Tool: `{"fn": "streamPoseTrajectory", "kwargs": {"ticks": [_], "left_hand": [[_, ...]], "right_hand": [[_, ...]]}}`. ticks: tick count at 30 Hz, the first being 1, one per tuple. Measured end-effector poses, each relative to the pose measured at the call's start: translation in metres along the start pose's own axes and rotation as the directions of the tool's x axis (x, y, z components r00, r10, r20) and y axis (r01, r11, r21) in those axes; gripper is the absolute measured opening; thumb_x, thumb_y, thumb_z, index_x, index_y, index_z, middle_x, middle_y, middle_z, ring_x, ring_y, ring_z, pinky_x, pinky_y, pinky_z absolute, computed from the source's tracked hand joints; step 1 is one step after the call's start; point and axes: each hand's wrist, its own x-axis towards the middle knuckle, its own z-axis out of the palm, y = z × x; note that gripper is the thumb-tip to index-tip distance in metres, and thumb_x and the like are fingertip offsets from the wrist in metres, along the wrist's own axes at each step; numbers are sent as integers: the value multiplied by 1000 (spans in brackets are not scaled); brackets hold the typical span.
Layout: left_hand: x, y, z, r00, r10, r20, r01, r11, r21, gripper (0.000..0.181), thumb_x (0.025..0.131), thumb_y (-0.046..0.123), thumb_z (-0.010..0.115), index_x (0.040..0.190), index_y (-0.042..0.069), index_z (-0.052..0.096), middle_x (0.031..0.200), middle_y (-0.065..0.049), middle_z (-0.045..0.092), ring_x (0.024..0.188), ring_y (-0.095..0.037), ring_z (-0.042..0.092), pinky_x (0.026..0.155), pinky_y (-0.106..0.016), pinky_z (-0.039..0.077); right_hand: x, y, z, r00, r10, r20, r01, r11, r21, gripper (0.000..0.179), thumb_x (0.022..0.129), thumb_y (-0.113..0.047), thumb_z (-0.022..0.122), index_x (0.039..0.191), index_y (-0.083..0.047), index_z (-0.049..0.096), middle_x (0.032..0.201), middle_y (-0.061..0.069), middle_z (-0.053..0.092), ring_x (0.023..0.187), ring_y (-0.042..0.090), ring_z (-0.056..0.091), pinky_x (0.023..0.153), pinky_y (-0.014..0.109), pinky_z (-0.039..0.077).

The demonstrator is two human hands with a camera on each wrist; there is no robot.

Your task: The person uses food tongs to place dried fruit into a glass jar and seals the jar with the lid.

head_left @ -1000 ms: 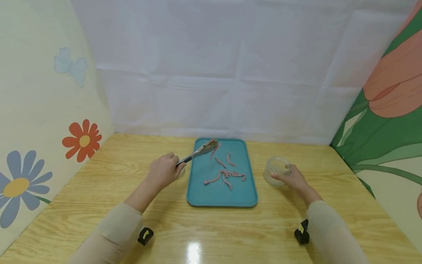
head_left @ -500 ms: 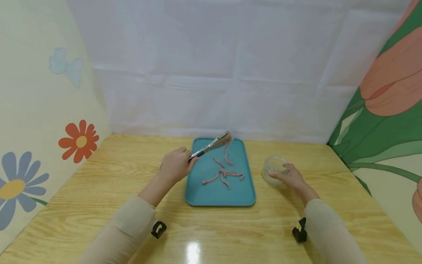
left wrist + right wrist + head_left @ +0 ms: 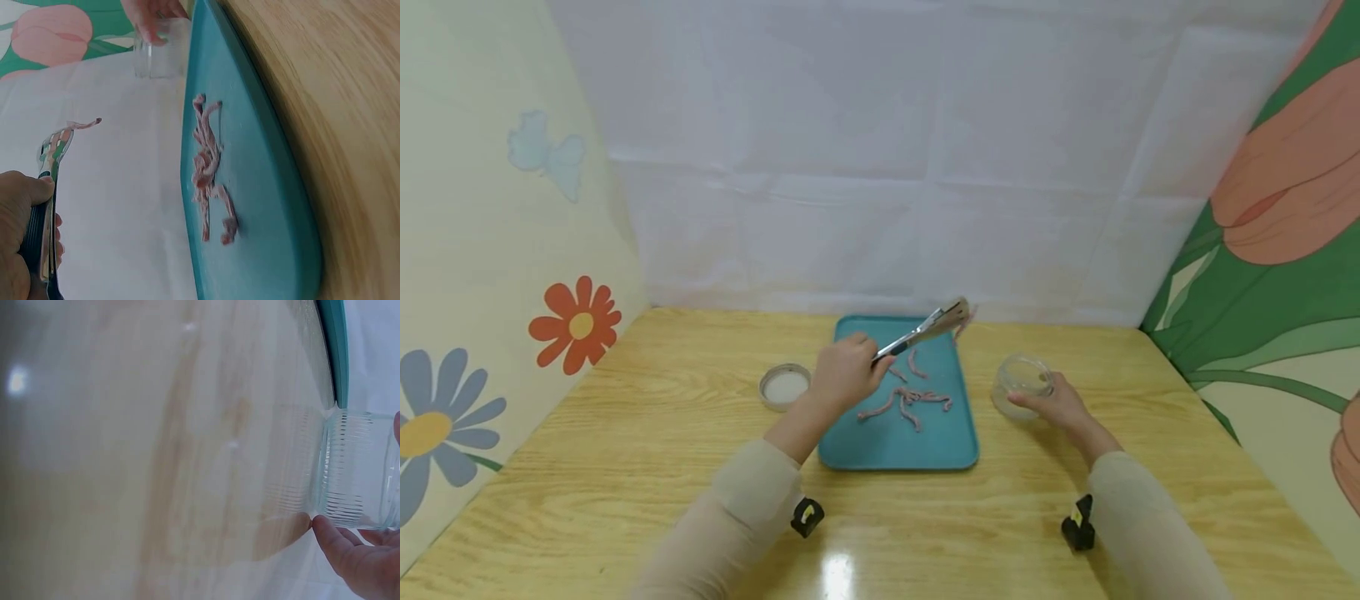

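Note:
My left hand (image 3: 847,369) grips metal tongs (image 3: 55,156) with dark handles, raised above the tray's far right side. From the tips dangles a thin pinkish strip (image 3: 87,124), like a strand of raw meat. Below, on the blue tray (image 3: 898,454), lies a tangled heap of similar pink strips (image 3: 206,162); loose strips (image 3: 917,364) lie farther back, partly behind the left hand and tongs. Right of the tray, a clear glass jar (image 3: 1017,392) stands upright on the table without a lid. My right hand (image 3: 1063,408) holds its right side, thumb across the front.
A round jar lid (image 3: 785,387) lies on the wooden table (image 3: 700,433) left of the tray. A white cloth (image 3: 850,208) hangs behind the table, with flower-printed panels at both sides. Black wrist mounts (image 3: 807,517) hang beside the sleeves.
My left hand has carried the tongs and the pink strip rightward from the tray's back left toward the jar, uncovering the lid. My right hand and the jar stay in place.

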Motion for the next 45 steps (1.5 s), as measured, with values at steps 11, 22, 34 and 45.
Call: {"fn": "streamPoseTrajectory", "kwargs": {"ticks": [11, 22, 34, 45], "left_hand": [[16, 31, 17, 994, -24, 107, 27, 999, -30, 33, 84, 34, 55, 61, 11, 50, 58, 1, 38, 45, -11, 39, 39, -25, 33], [21, 51, 38, 988, -43, 145, 47, 999, -25, 34, 85, 37, 52, 62, 12, 50, 61, 1, 40, 47, -12, 41, 39, -25, 34], [17, 62, 49, 983, -31, 183, 41, 998, -51, 33, 85, 37, 51, 65, 11, 54, 62, 1, 44, 51, -12, 45, 44, -24, 37], [12, 60, 51, 992, 2, 130, 3, 999, -36, 33, 84, 40, 52, 70, 11, 57, 66, 1, 45, 51, -11, 44, 42, -25, 37]], "right_hand": [[-2, 0, 2, 1000, 24, 11, -24, 1000, 20, 80, 72, -35, 68, 126, 9, 28, 120, 28, 37, 109, 36, 35, 87, 47, 29], [-2, -2, 2, 1000, -1, 13, 1, 1000, 19, 73, 72, -31, 69, 123, 8, 35, 117, 26, 43, 107, 35, 39, 87, 46, 30], [1, 1, 4, 999, -48, 4, 48, 999, 15, 49, 73, -26, 70, 108, 3, 50, 96, 15, 56, 84, 24, 48, 74, 35, 37], [1, 3, 2, 998, -69, -2, 69, 997, 33, 46, 72, -27, 70, 103, 2, 51, 88, 13, 55, 78, 22, 46, 70, 34, 37]]}}
